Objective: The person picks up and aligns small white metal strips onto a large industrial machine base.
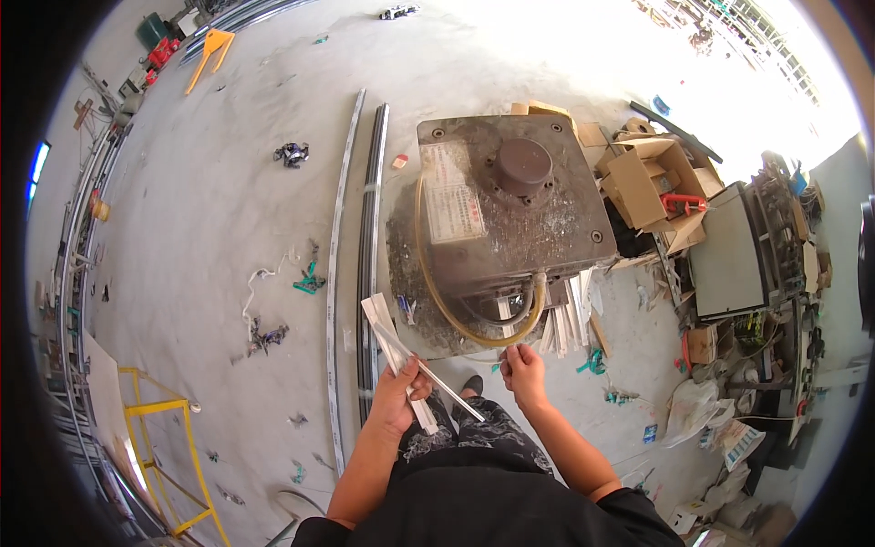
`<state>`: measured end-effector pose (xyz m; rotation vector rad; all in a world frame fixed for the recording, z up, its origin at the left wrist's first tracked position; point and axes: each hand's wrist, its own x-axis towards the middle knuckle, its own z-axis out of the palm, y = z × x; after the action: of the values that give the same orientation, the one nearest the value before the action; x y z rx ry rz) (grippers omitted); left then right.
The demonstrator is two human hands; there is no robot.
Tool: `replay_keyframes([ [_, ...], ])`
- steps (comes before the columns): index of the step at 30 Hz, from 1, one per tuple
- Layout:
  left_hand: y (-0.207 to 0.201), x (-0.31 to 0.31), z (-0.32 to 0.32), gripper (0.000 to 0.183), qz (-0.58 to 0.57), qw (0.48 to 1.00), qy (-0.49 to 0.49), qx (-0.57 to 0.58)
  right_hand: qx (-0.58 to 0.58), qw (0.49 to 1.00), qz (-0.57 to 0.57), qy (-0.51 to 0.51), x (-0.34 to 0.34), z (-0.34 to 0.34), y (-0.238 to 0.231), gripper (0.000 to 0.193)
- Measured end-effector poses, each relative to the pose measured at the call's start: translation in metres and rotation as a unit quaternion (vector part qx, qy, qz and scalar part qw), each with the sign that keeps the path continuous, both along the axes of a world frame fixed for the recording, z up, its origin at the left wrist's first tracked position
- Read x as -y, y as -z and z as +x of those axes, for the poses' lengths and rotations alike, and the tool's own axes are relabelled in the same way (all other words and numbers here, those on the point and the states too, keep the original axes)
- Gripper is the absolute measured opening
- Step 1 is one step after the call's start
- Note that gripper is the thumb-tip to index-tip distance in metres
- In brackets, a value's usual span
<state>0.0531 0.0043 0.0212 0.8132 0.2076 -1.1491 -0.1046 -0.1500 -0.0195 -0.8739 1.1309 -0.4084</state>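
My left hand (398, 394) is closed around several white profile strips (382, 321), which slant across the palm. One thinner strip (460, 402) in that bundle sticks out toward the lower right. My right hand (524, 372) is pinched shut just below a yellowish hose (436, 304); whatever is between its fingertips is too small to make out. In front of me stands a brown metal machine (565, 214) with a round cap (523, 167) and a worn label (452, 193). The hose loops round its left and near sides.
Long metal profiles (371, 237) lie on the floor left of the machine. More white strips (567, 319) rest by its near right corner. Open cardboard boxes (635, 187) and a cluttered shelf (797, 301) stand to the right. A yellow frame (155, 407) is at lower left.
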Motion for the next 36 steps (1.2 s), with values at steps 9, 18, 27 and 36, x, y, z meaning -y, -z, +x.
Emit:
replay_keyframes([
  [9,-0.014,0.018,0.031,0.015,0.019,1.0,0.012,-0.002,-0.017,1.0,0.004,-0.017,0.003,-0.003,0.001,0.025],
  [18,-0.034,0.034,0.054,0.012,0.036,0.999,0.019,0.016,-0.013,1.0,0.008,0.003,0.002,-0.004,0.003,0.025],
  [27,-0.017,0.015,0.022,0.014,0.048,0.997,0.051,0.012,0.012,1.0,0.011,-0.013,0.004,-0.003,-0.002,0.023],
  [36,-0.028,0.007,-0.017,0.011,0.052,0.997,0.061,-0.004,0.049,0.998,0.026,-0.031,0.003,-0.006,0.008,0.021],
])
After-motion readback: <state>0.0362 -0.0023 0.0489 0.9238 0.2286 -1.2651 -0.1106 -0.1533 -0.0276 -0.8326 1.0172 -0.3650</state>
